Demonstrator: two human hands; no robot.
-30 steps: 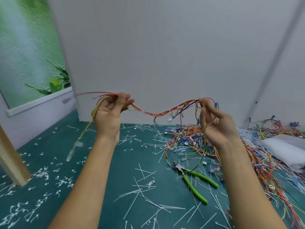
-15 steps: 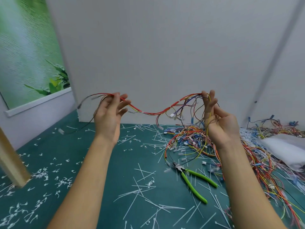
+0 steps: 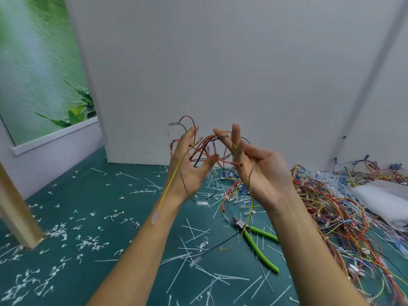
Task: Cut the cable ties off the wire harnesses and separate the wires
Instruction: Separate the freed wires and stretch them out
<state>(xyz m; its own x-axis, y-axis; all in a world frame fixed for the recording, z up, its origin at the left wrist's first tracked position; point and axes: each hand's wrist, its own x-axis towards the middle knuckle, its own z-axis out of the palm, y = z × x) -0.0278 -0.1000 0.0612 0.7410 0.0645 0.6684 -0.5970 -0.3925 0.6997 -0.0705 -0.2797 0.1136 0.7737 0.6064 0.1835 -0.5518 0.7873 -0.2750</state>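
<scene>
Thin red, yellow and black wires (image 3: 206,145) hang tangled between left hand (image 3: 187,171) and right hand (image 3: 262,173), fingers spread; slow, even parting should avoid snags.

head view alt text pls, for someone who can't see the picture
A left hand and right hand are raised close together, a tangle of coloured wires looped across their fingers. Below, on a green table, lie green-handled cutters, scattered cut cable ties and, to the right, a large wire pile.
</scene>
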